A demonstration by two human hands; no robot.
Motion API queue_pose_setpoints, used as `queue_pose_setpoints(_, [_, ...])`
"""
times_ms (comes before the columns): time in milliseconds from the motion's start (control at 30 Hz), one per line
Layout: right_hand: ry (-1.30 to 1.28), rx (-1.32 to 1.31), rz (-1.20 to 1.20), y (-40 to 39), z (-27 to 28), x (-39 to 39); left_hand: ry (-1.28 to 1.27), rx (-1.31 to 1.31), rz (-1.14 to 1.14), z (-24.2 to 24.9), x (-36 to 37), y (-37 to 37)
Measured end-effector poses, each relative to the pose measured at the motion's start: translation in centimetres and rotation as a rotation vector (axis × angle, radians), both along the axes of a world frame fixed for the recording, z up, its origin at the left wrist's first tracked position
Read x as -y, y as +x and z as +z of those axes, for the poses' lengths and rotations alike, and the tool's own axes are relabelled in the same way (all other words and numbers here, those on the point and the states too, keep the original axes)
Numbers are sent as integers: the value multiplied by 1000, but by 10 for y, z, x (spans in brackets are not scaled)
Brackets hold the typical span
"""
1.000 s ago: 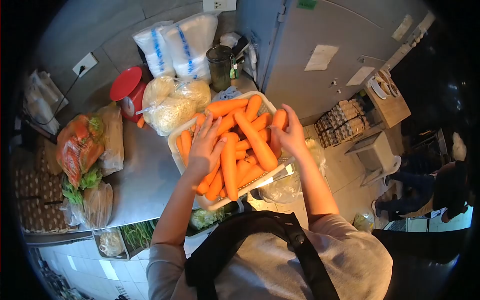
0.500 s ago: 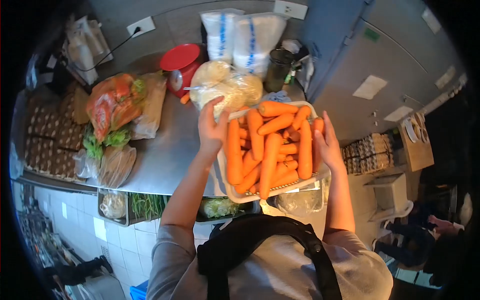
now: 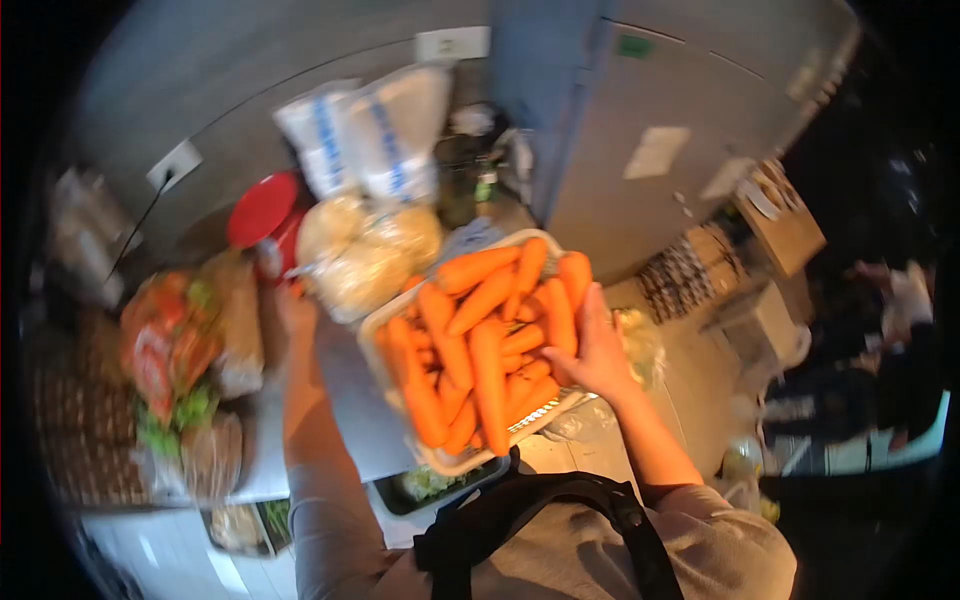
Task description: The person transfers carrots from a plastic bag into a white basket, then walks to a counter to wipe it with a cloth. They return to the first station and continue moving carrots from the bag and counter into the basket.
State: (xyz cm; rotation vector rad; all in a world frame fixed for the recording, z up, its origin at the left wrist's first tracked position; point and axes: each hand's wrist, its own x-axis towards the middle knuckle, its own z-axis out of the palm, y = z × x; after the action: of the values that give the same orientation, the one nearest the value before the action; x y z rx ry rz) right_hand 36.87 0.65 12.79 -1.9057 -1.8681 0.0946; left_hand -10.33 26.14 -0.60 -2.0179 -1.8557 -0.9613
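Note:
A pale plastic basket [image 3: 440, 462] is heaped with large orange carrots [image 3: 490, 370] and overlaps the counter's front edge. My right hand [image 3: 603, 352] is closed on the basket's right side, its thumb over the carrots and its fingers along the outer edge. Away from the basket, my left hand [image 3: 296, 312] reaches across the counter to a small carrot piece [image 3: 297, 288] beside the red scale [image 3: 265, 212]. Its fingers are blurred at the carrot piece; whether they grip it I cannot make out. Clear bags of pale, rounded contents [image 3: 362, 262] sit right of that hand.
Two white bags with blue print [image 3: 385, 130] stand against the wall beside a dark container [image 3: 460, 175]. Bagged orange vegetables [image 3: 172, 335] and egg trays [image 3: 80, 430] occupy the left. A grey cabinet [image 3: 650, 100] rises at right. Another person [image 3: 850, 390] is at far right.
My left hand has let go of the basket's left side and moved left to the carrot piece by the scale. My right hand stays at the basket, its thumb now over the carrots. The view has turned.

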Motion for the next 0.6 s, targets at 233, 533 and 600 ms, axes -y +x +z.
queue_pose_setpoints(233, [-68,82,-36,11,-1,10,-126,-318,115,-57,-38,-34])
queue_pose_setpoints(533, [-38,72,-39,15,-1,14,-459,118,328,-14,-9,-12])
queue_pose_setpoints(600, [-37,57,-28,16,-4,14,-328,353,470,-71,-29,-56])
